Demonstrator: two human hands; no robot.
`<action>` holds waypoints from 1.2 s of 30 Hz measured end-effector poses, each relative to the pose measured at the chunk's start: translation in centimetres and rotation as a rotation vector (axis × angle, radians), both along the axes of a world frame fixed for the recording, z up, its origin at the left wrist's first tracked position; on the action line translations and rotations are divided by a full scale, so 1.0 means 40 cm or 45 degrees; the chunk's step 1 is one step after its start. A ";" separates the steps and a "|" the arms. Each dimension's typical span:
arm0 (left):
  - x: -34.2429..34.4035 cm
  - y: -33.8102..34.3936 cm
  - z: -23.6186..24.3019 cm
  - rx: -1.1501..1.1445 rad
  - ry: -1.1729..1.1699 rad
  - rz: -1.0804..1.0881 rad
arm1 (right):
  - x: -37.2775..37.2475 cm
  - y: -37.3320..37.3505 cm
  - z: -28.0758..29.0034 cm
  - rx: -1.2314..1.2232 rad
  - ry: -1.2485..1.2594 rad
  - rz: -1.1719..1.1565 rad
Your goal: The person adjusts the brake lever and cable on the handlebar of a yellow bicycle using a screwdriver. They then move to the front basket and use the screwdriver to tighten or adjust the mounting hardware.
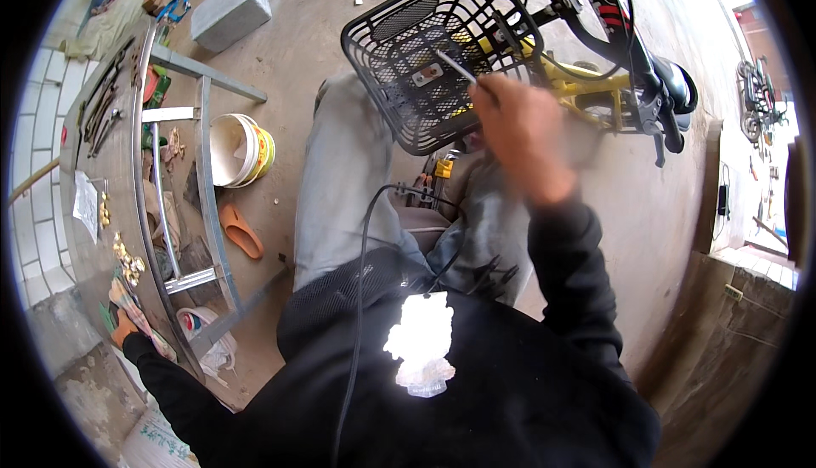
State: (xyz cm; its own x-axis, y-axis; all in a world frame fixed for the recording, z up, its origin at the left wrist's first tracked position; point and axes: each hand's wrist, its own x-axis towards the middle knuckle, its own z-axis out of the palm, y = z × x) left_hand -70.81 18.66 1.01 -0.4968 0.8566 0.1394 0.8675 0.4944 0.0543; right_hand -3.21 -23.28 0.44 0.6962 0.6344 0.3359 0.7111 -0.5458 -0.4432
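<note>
A thin metal tool (456, 67), seemingly a screwdriver or rod, was gripped in the right hand (520, 132), the fingers being closed around its lower end. The tip of the tool was directed at the black wire basket (425, 43) mounted at the front of a yellow-framed bicycle (586, 85), near a small light-coloured plate on the basket's inner wall. The hand was blurred, so the exact grip could not be resolved.

The left hand (124, 327) was extended far to the left and rested on the metal workbench (85, 162), on or beside a cloth-like item and close to a scatter of small brass-coloured parts (127, 260). Whether anything was pinched in it could not be told.

The step in hand was judged to be work on the basket's fastening, with a part or tool being sought on the bench at once. The next move was judged to call for accurate seating of the tool tip on the fastener, with the basket held steady.

Packages and labels were noted as follows:
- A white paper sheet (85, 204) lay on the bench top, left of centre.
- A white bucket with a yellow printed band (240, 150) stood under the bench frame.
- A white printed sack (157, 442) lay at the lower left.
- A grey rectangular block (230, 11) lay on the floor at the upper left.
- An orange slipper (240, 231) lay on the floor beneath the bucket.
</note>
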 end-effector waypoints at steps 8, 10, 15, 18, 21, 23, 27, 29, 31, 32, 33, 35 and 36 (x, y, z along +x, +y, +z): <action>-0.058 -0.019 -0.024 0.218 0.059 0.038 | 0.111 0.066 -0.075 -0.391 -0.179 0.280; -0.024 -0.022 -0.019 0.189 0.066 0.013 | 0.115 0.065 -0.078 -0.456 -0.107 0.254; -0.026 -0.041 -0.001 0.124 0.055 0.006 | 0.142 0.078 -0.099 -0.506 -0.026 0.343; -0.015 -0.039 -0.002 0.142 0.005 -0.025 | 0.155 0.077 -0.112 -0.537 0.026 0.375; -0.030 -0.032 -0.015 0.187 0.037 0.002 | 0.156 0.074 -0.114 -0.525 0.029 0.372; -0.034 -0.032 -0.027 0.219 0.086 0.019 | 0.157 0.076 -0.113 -0.504 0.034 0.373; 0.010 -0.051 -0.028 0.291 0.100 0.031 | 0.146 0.076 -0.109 -0.507 0.090 0.347; -0.022 -0.046 -0.039 0.373 0.146 0.005 | 0.155 0.077 -0.120 -0.481 0.078 0.369; -0.038 -0.045 -0.048 0.421 0.176 -0.038 | 0.153 0.077 -0.120 -0.468 0.077 0.353; -0.038 -0.045 -0.051 0.428 0.183 -0.069 | 0.153 0.078 -0.119 -0.463 0.075 0.345; -0.038 -0.045 -0.052 0.434 0.190 -0.100 | 0.152 0.078 -0.114 -0.471 0.065 0.319; -0.009 -0.056 -0.048 0.438 0.186 -0.108 | 0.149 0.072 -0.105 -0.489 0.049 0.266; 0.001 -0.060 -0.047 0.439 0.184 -0.113 | 0.155 0.069 -0.112 -0.490 0.052 0.284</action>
State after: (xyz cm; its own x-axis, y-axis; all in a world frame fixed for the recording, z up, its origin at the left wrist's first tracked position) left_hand -70.79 16.26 -0.88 -0.3773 0.7857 0.4903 0.9169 0.3913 0.0786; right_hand 3.00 -20.52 -4.05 0.5363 0.8438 0.0212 0.8161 -0.5120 -0.2680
